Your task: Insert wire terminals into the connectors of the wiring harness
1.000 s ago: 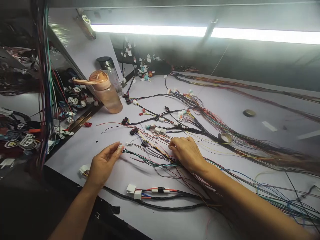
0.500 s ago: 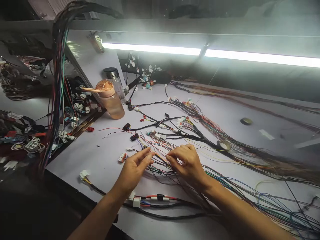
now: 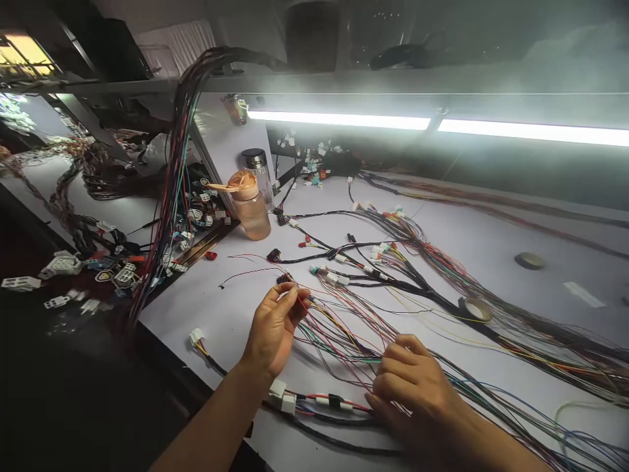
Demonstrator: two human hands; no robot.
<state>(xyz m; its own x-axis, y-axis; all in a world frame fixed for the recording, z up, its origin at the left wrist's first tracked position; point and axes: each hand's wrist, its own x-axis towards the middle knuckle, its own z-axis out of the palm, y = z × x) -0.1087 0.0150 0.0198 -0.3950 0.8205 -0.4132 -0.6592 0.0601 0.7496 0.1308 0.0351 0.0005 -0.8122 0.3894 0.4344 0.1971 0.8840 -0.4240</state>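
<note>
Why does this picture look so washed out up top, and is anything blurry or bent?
Head view: the tube lights overhead glare and throw a pale haze over the upper half; the left side falls into deep shadow; the table edge and lamp line bow from wide-lens distortion; the wires near the left hand are sharp, the right hand slightly soft.

Head camera looks forward and down, close over the worktable (image 3: 491, 249).

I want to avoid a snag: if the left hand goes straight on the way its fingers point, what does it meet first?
Probably the small black connector just beyond the left hand, then the thin red wire; depth is unclear.
</note>
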